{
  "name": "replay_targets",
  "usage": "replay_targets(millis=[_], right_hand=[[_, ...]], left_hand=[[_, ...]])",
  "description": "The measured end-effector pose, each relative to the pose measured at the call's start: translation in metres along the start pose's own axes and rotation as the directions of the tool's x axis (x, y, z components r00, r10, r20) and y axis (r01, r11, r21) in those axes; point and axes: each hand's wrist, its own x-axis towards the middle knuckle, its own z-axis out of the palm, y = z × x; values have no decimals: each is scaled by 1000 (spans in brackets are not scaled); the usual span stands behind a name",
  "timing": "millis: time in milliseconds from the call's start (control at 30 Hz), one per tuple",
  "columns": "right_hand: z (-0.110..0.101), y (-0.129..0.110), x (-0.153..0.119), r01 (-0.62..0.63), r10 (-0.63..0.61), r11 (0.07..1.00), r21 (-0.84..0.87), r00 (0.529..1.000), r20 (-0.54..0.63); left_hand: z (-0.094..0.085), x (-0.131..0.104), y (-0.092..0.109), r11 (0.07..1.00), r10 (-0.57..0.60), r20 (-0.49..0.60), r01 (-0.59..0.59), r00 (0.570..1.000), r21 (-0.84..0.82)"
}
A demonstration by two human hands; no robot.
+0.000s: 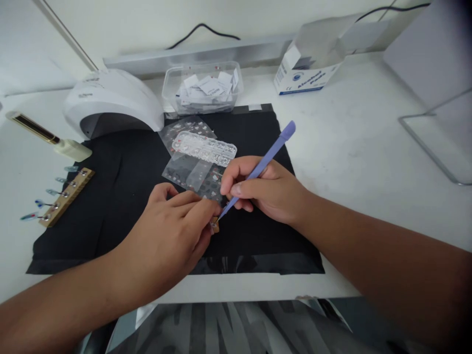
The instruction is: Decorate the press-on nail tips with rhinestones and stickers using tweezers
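My right hand [271,189] is closed around a slim purple pen-shaped tool [271,152], held slanting like a pencil. Its thin tip points down at a small wooden block [215,226]. My left hand [173,231] is closed on that block, and its fingers hide most of it. Whatever sits on the block under the tip is too small to make out. Just beyond my hands lie a clear compartment case [204,147] of tiny shiny pieces and some transparent sticker sheets [190,171]. All of this is on a black mat [129,187].
At the left, a wooden strip [68,196] carries several nail tips on stems, near a pale polish bottle [72,149]. Behind stand a white nail lamp [110,96], a clear tub [201,105] of small packets and an alcohol pads box [306,78]. A metal-framed stand [435,115] is at right.
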Motion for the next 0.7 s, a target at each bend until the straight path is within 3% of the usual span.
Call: replay_targets(millis=[700], right_hand=[[0,0,3,-74,73,997,7,996,47]], left_hand=[[5,-2,-1,999,-20,-26,18,999,-51]])
